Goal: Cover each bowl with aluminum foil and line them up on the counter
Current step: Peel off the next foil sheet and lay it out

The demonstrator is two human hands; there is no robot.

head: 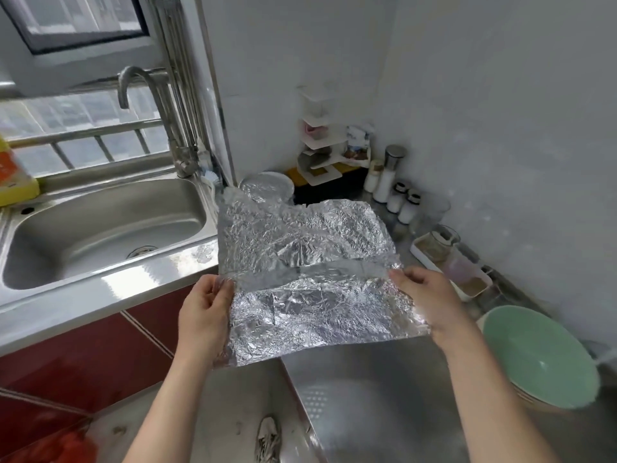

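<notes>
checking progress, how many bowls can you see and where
2: a foil-covered bowl at the back of the counter, and a green bowl at right, seemingly stacked on others; the foil sheet may hide more.

Steel sink (100, 228) with curved faucet (147, 105) at the counter's left end, white-capped jars (397, 198) along its back-right edge, red cabinet doors (83, 355) below

Single head-worn wide-angle view, looking forward and down, close over the counter (374, 389), edges apparently distorted

Home kitchen: steel sink (103, 228), faucet (147, 105), seasoning jars (397, 198).
</notes>
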